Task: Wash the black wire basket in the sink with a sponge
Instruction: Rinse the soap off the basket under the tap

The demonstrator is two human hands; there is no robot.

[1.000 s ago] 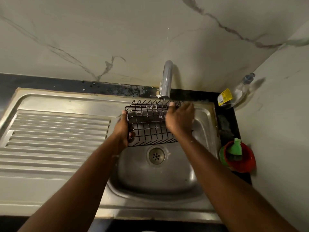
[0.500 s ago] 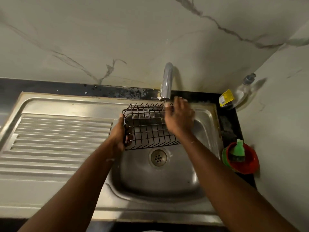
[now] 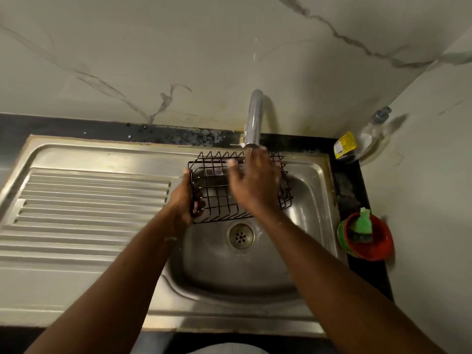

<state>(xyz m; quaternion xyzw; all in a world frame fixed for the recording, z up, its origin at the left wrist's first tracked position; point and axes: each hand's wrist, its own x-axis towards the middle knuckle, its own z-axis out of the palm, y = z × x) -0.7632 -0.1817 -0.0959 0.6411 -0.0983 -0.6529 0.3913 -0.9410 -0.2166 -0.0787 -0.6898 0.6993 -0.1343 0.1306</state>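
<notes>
Left hand [image 3: 182, 200] grips left end of black wire basket [image 3: 217, 198], held over sink [image 3: 316, 180]. Right hand [image 3: 252, 185] flat, fingers spread, under faucet [image 3: 254, 118], over basket.

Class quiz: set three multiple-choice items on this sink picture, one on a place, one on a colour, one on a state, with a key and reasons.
1. Where does the red bowl stand?
A. On the dark counter right of the sink
B. On the ribbed draining board
C. Inside the sink

2. What colour is the label on the clear bottle?
A. Blue
B. Yellow
C. White

3. How does the left grip meet the black wire basket?
A. Flat, apart from it
B. Pressing its base
C. Curled round its left end

Key: 1 A, the bowl sits beside the sink's right rim; 2 B, the label shows yellow; 3 C, its fingers curl round the end wires.
</notes>
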